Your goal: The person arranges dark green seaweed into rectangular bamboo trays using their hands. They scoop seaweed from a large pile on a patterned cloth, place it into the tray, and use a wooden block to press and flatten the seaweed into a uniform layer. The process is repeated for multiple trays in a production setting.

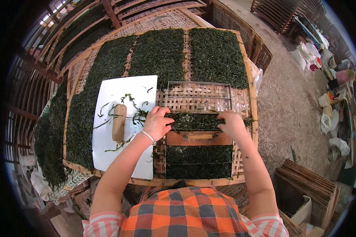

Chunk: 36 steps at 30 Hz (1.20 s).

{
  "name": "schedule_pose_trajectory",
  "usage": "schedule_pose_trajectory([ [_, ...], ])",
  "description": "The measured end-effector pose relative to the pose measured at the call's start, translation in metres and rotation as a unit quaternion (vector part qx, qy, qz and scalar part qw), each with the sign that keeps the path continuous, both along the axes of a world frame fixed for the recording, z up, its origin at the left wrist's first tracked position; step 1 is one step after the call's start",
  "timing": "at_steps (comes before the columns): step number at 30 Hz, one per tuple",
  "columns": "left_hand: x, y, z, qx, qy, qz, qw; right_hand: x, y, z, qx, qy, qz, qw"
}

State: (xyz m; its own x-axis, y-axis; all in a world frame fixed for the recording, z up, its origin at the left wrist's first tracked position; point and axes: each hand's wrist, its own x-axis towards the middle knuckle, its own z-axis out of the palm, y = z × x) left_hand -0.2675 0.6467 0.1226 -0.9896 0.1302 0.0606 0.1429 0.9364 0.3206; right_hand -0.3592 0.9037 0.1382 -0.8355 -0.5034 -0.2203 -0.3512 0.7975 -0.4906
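Observation:
Dark green seaweed (195, 122) fills one section of a thin metal frame (199, 82) lying on a woven bamboo tray (163, 102). At that section's left end is my left hand (157, 123), fingers spread and fingertips at the seaweed. My right hand (233, 124) is at its right end, fingers curled; whether they pinch seaweed or the frame's edge is unclear. Just below lies a reddish-brown board with a wooden handle (199, 136), and below that, more seaweed in the frame. A white board (106, 89) to the left bears loose strands and a tan block (119, 123).
Seaweed sheets (160, 53) cover the tray's far part. Wooden racks (26, 97) with more trays stand at left and behind. Stacked wooden frames (308, 189) stand at lower right. White bags (307, 54) lie along the right side of the concrete floor (281, 97).

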Motion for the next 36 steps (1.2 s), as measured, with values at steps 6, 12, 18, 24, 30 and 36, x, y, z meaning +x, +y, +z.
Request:
schedule_pose_trajectory([
  [6,-0.013,0.021,-0.002,-0.049,-0.018,-0.013,0.999,0.012,-0.052,-0.029,0.005,0.064,0.099,0.993],
  [12,-0.003,-0.002,0.011,-0.010,-0.014,-0.028,0.999,-0.005,-0.005,-0.040,-0.141,-0.063,0.030,0.988],
  [18,-0.010,0.006,0.017,-0.212,-0.272,-0.097,0.933,0.003,0.032,-0.006,0.052,0.096,-0.012,0.994],
  [24,-0.021,0.033,0.016,-0.026,-0.203,-0.180,0.962,0.002,0.022,-0.022,0.025,0.078,-0.034,0.996],
  [30,-0.039,0.047,0.036,-0.095,-0.389,-0.193,0.896,-0.001,0.037,-0.030,0.034,0.087,-0.108,0.990],
  [36,-0.053,0.118,0.019,-0.028,-0.251,-0.282,0.925,-0.004,0.064,-0.033,-0.004,0.013,-0.047,0.999],
])
